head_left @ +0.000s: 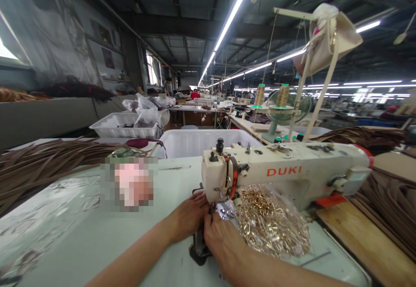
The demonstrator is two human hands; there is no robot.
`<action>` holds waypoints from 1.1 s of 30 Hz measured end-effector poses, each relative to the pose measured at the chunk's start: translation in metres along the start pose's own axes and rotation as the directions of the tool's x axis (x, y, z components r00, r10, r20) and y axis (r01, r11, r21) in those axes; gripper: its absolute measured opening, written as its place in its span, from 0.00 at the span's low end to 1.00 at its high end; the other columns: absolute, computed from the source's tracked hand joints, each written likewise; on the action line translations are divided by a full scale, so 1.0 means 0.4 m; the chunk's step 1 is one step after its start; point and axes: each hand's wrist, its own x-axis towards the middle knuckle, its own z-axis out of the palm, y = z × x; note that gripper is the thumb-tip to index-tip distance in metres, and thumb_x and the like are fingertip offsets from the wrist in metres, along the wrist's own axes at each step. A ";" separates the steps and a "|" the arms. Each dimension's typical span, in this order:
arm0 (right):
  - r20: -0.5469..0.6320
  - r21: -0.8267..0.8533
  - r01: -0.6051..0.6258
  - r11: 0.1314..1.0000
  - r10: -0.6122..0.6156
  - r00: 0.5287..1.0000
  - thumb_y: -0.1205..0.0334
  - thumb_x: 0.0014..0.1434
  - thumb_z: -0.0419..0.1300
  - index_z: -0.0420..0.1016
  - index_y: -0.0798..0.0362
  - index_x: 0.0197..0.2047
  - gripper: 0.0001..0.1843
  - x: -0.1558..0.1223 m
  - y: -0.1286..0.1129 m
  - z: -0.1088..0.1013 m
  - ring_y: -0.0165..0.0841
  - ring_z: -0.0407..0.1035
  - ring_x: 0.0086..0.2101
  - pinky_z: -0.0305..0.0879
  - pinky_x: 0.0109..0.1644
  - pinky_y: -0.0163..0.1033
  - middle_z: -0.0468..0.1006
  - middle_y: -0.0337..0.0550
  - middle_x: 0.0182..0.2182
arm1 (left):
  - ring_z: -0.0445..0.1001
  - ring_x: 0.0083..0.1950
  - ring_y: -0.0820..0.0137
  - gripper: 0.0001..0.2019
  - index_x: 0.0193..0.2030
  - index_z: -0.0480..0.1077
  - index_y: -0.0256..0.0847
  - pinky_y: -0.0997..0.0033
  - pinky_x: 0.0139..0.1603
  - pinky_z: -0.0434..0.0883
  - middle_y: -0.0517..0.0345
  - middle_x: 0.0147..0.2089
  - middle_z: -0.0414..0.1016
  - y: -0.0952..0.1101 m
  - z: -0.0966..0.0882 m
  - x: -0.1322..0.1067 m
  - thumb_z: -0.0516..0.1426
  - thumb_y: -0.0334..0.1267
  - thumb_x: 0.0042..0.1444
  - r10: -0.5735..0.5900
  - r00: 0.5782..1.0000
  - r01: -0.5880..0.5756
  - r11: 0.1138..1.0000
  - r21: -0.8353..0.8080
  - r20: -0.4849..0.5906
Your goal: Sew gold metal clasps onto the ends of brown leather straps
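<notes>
A cream DUKI sewing machine (286, 171) stands on the pale green table (81, 235). Both my hands are under its needle head. My left hand (188, 215) lies beside the presser foot, fingers curled toward it. My right hand (221, 239) is closed in a pinch just in front of the needle, on something small I cannot make out. A clear bag of gold metal rings (271, 222) lies under the machine's arm, touching my right hand.
Heaps of brown leather strips (42, 161) lie at the left and brown leather strips (386, 191) at the right. A white bin (201, 142) stands behind the machine, another white bin (123, 124) farther back. Thread cones (282, 95), a green fan (287, 109) and a hanging cream handbag (328, 40) are above the machine. A wooden board (364, 239) lies at the right. A person stands far off.
</notes>
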 end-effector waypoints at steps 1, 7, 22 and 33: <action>0.012 0.024 -0.015 1.000 0.015 1.000 0.72 0.40 0.64 0.67 0.72 0.51 0.32 -0.002 0.000 -0.004 0.51 0.68 0.42 0.70 0.37 0.47 0.71 0.69 0.45 | 0.62 0.61 0.63 0.13 0.53 0.67 0.40 0.60 0.68 0.50 0.51 0.57 0.68 0.000 0.000 -0.002 0.51 0.30 0.62 -0.001 1.000 0.001 1.000 0.000 0.003; -0.008 0.157 -0.092 0.983 0.095 0.995 0.81 0.45 0.56 0.68 0.63 0.47 0.23 -0.028 0.051 0.013 0.44 0.70 0.36 0.67 0.30 0.41 0.72 0.57 0.40 | 0.62 0.61 0.63 0.13 0.54 0.67 0.38 0.60 0.68 0.51 0.50 0.55 0.69 0.000 -0.006 -0.022 0.49 0.30 0.65 -0.041 0.999 0.040 0.999 0.023 0.025; -0.045 0.746 -0.172 0.643 0.307 0.951 0.62 0.60 0.56 0.76 0.54 0.40 0.09 -0.026 0.246 0.118 0.40 0.73 0.37 0.68 0.42 0.40 0.80 0.47 0.37 | 0.74 0.46 0.64 0.13 0.49 0.74 0.51 0.68 0.44 0.72 0.56 0.47 0.73 0.052 -0.020 -0.025 0.50 0.35 0.66 -0.380 0.922 0.382 0.924 -0.005 0.076; 0.040 0.796 -0.212 0.567 0.299 0.953 0.49 0.55 0.62 0.80 0.52 0.37 0.15 0.004 0.256 0.119 0.44 0.74 0.38 0.67 0.43 0.41 0.81 0.47 0.36 | 0.69 0.51 0.65 0.12 0.47 0.74 0.50 0.70 0.49 0.70 0.59 0.44 0.75 0.062 -0.012 -0.018 0.50 0.37 0.67 -0.357 0.932 0.360 0.933 -0.031 0.061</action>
